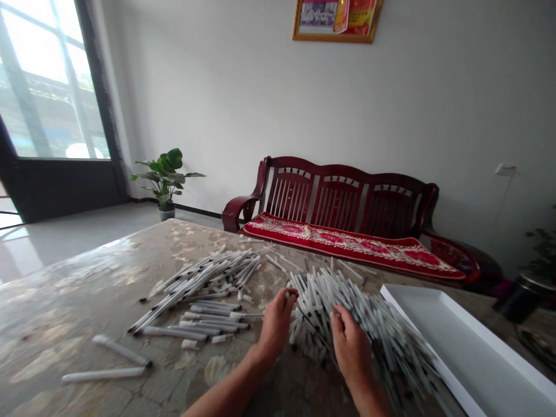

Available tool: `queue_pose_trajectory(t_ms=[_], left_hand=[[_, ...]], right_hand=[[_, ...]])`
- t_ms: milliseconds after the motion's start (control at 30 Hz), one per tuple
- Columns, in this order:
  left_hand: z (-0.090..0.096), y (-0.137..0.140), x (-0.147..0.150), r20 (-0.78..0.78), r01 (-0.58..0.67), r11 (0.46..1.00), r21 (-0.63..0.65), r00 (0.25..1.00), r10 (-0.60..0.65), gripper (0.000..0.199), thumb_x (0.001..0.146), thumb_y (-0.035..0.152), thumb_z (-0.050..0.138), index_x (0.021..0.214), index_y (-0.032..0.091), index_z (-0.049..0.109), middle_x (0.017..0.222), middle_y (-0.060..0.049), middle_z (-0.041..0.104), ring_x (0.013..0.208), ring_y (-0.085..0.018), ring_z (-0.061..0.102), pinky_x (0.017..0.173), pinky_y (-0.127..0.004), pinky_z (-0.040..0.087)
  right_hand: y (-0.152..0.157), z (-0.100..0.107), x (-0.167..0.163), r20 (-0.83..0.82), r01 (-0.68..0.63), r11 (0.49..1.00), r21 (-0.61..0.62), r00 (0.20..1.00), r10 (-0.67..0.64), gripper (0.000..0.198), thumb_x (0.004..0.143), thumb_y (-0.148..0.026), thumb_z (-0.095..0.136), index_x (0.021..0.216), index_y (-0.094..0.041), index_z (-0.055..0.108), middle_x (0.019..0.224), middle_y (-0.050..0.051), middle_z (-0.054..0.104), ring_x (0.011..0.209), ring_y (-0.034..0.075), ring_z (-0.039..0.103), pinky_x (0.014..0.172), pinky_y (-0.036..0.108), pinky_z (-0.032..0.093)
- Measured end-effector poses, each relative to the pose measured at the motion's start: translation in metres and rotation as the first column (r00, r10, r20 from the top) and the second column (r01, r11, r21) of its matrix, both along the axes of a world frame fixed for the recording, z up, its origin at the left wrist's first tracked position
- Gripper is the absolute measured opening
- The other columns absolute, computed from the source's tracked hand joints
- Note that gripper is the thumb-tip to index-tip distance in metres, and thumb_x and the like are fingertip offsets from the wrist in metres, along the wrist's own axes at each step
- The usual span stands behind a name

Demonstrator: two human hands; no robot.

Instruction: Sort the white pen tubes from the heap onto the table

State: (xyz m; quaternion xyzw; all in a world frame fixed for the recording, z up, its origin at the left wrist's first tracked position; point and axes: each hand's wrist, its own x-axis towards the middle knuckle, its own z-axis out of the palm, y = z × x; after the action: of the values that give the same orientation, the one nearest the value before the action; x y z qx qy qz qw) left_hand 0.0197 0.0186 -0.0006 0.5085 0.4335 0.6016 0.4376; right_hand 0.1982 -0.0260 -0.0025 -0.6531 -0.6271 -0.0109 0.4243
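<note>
A heap of slim white pen-like tubes, some with dark ends, lies on the table under and beside my hands. My left hand is at the heap's left edge, fingers curled with thumb and fingertips pressed together; what they hold is too small to name. Over the heap's near side, my right hand also has thumb and forefinger pinched, and what is between them does not show clearly. Left of my left hand lie several capped white pens, with a second pile of pens behind them. Short white caps are scattered nearby.
A shallow white box stands on the right of the patterned table. Two separate white tubes lie at the left front. Behind the table is a red wooden bench; a potted plant stands near the door.
</note>
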Motion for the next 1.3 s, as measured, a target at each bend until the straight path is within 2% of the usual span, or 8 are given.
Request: queue_pose_trajectory(t_ms=[200,367,633,733,867,1000,1133,1300], left_hand=[[0.004,-0.012,0.000,-0.411,-0.028,0.995,0.097,0.909,0.066,0.028,0.083,0.030,0.056,0.109,0.023,0.065,0.112,-0.007,0.072,0.107,-0.022,0.065,0.094,-0.034,0.047],[0.020,-0.020,-0.003,-0.546,-0.065,0.984,0.164,0.825,0.145,0.027,0.091,0.037,0.046,0.093,0.025,0.070,0.096,-0.005,0.074,0.094,-0.022,0.066,0.087,-0.034,0.046],[0.009,0.003,-0.002,-0.159,-0.044,0.996,-0.072,0.987,0.032,0.030,0.086,0.043,0.047,0.066,0.021,0.051,0.058,0.001,0.061,0.053,-0.014,0.056,0.055,-0.023,0.042],[0.007,0.018,-0.020,-0.278,-0.135,0.983,-0.122,0.956,0.097,0.029,0.087,0.040,0.046,0.064,0.021,0.050,0.056,0.001,0.063,0.051,-0.014,0.056,0.054,-0.024,0.039],[0.016,0.020,-0.038,-0.517,-0.226,0.970,-0.090,0.843,0.148,0.027,0.092,0.038,0.043,0.095,0.020,0.063,0.072,-0.002,0.072,0.063,-0.017,0.064,0.060,-0.025,0.040],[0.032,0.013,-0.052,-0.715,-0.369,0.927,-0.069,0.667,0.212,0.042,0.091,0.031,0.049,0.132,0.021,0.049,0.097,-0.007,0.075,0.089,-0.022,0.068,0.070,-0.027,0.042],[0.045,0.012,-0.081,-0.864,-0.447,0.895,-0.008,0.453,0.219,0.029,0.090,0.022,0.047,0.114,0.023,0.062,0.112,-0.009,0.071,0.099,-0.022,0.065,0.076,-0.029,0.044],[0.051,0.013,-0.120,-0.977,-0.385,0.919,-0.083,0.212,0.001,0.028,0.083,0.018,0.049,0.098,0.026,0.072,0.108,-0.009,0.072,0.103,-0.027,0.064,0.080,-0.034,0.047]], right_hand=[[0.002,-0.008,-0.005,-0.021,-0.011,1.000,-0.021,1.000,0.010,0.046,0.095,-0.045,0.034,0.113,-0.019,0.067,0.107,0.010,0.074,0.096,0.023,0.072,0.076,0.032,0.057],[-0.002,-0.008,-0.018,0.083,-0.161,0.984,0.071,0.984,0.155,0.039,0.097,-0.038,0.036,0.114,-0.019,0.066,0.107,0.010,0.074,0.096,0.021,0.071,0.079,0.030,0.056],[-0.005,-0.001,-0.028,0.182,-0.312,0.943,0.116,0.940,0.289,0.035,0.098,-0.038,0.043,0.123,-0.020,0.060,0.102,0.007,0.073,0.089,0.019,0.071,0.076,0.029,0.057],[-0.005,-0.003,-0.026,0.150,-0.270,0.955,0.123,0.956,0.252,0.035,0.098,-0.037,0.040,0.121,-0.021,0.060,0.101,0.008,0.073,0.088,0.019,0.070,0.075,0.030,0.057],[-0.003,-0.008,-0.023,0.130,-0.250,0.961,0.121,0.964,0.234,0.035,0.098,-0.035,0.038,0.118,-0.020,0.062,0.108,0.010,0.072,0.096,0.021,0.070,0.079,0.031,0.056],[-0.002,-0.011,-0.022,0.116,-0.252,0.960,0.120,0.964,0.239,0.035,0.098,-0.035,0.038,0.117,-0.020,0.063,0.108,0.009,0.072,0.097,0.020,0.070,0.080,0.031,0.056],[-0.001,-0.014,-0.022,0.114,-0.264,0.957,0.120,0.961,0.251,0.034,0.098,-0.034,0.038,0.116,-0.021,0.063,0.109,0.009,0.072,0.100,0.020,0.069,0.081,0.030,0.055],[0.000,-0.018,-0.021,0.104,-0.283,0.952,0.119,0.957,0.272,0.034,0.098,-0.034,0.038,0.112,-0.020,0.065,0.104,0.008,0.072,0.097,0.020,0.069,0.080,0.030,0.054]])
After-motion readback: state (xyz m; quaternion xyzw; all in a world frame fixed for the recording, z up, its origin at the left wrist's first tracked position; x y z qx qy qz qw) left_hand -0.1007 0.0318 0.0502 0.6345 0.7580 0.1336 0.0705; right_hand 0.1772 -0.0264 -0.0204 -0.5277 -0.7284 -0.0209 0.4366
